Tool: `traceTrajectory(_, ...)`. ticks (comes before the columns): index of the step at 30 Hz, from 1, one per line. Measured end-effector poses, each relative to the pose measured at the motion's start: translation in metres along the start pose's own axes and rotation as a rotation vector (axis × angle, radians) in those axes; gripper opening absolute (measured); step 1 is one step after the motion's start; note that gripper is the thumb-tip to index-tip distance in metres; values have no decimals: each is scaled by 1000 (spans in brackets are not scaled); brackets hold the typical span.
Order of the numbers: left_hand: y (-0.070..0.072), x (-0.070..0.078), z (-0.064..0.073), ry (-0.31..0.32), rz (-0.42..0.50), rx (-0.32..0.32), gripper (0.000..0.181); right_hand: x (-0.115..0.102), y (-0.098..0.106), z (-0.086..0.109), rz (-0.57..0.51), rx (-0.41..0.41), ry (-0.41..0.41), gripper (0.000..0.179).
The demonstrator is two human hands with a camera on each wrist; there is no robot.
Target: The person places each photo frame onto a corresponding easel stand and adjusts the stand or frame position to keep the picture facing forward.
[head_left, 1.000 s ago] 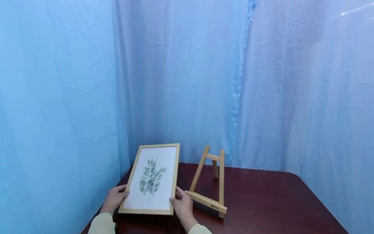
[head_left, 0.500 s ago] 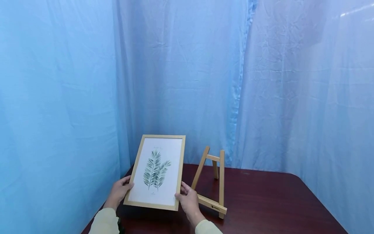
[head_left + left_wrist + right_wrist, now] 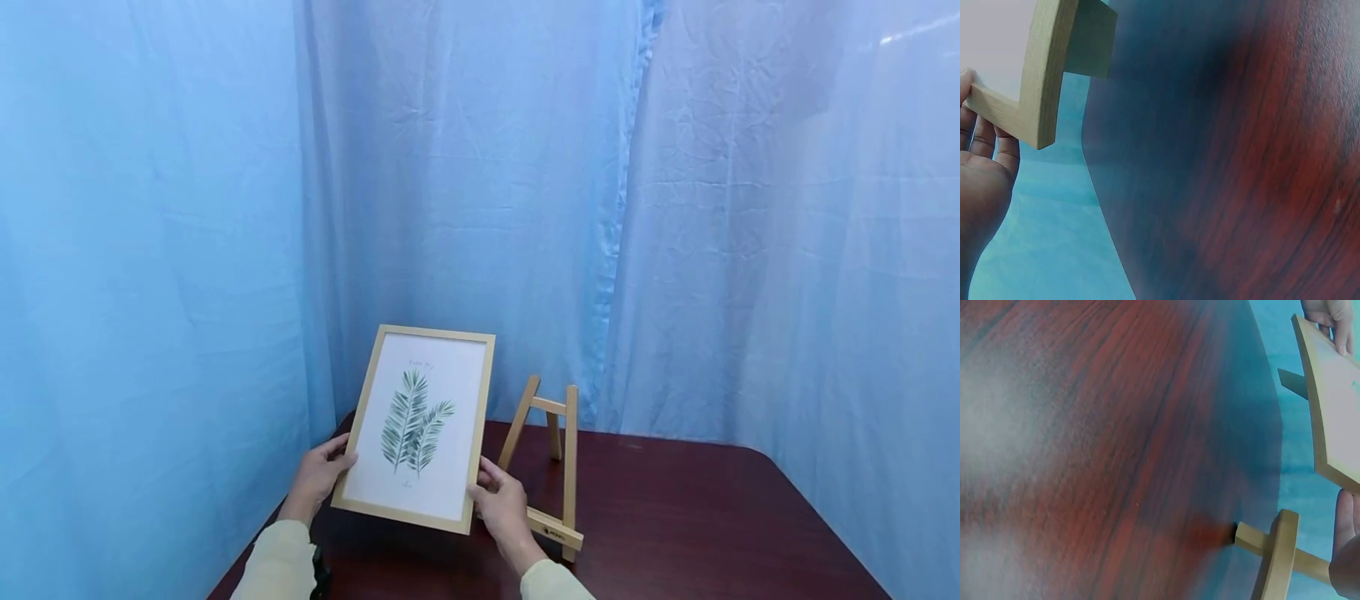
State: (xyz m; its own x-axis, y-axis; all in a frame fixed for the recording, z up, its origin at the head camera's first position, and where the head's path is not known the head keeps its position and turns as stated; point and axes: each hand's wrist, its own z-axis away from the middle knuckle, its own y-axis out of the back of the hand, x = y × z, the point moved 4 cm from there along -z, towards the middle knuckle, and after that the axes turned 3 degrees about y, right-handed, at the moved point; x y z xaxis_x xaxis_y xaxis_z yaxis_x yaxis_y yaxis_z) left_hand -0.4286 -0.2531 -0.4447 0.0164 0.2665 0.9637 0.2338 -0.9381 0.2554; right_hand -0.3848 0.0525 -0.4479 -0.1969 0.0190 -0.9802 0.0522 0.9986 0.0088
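A framed picture (image 3: 442,367) with green fern-like leaves on white is held up above the table, its top leaning away. My left hand (image 3: 317,477) grips its left edge low down, thumb in front and fingers behind. On the opposite edge my right hand (image 3: 504,508) pinches the light wood border, also near the bottom. From the back of the picture frame a flat support leg (image 3: 1091,40) juts out in the left wrist view. Right of the picture stands a small wooden easel (image 3: 572,467), its lower left part hidden behind my right hand and the frame.
The dark red-brown wooden table (image 3: 675,508) stretches to the right of the easel, with a rounded far right corner. Pale blue curtains (image 3: 480,208) hang behind and on both sides.
Both hands have raised the framed picture and carried it rightward, closer to the easel. It now stands more upright and overlaps the easel's left side. The easel stays in place.
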Motion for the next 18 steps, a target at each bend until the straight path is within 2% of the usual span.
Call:
traceTrajectory(3,-3,-7,-8,-26,27,-8,52,5,0,-1,14,17,37,53)
traceTrajectory(9,-9,2,-9,-48,40,-18,52,-2,8,-1,27,35,98,52)
traceTrajectory(15,-15,12,-9,-65,67,-38,51,-5,16,-2,27,65,125,52)
traceTrajectory(18,-18,8,-17,-93,90,-50,50,1,14,-4,51,83,153,52)
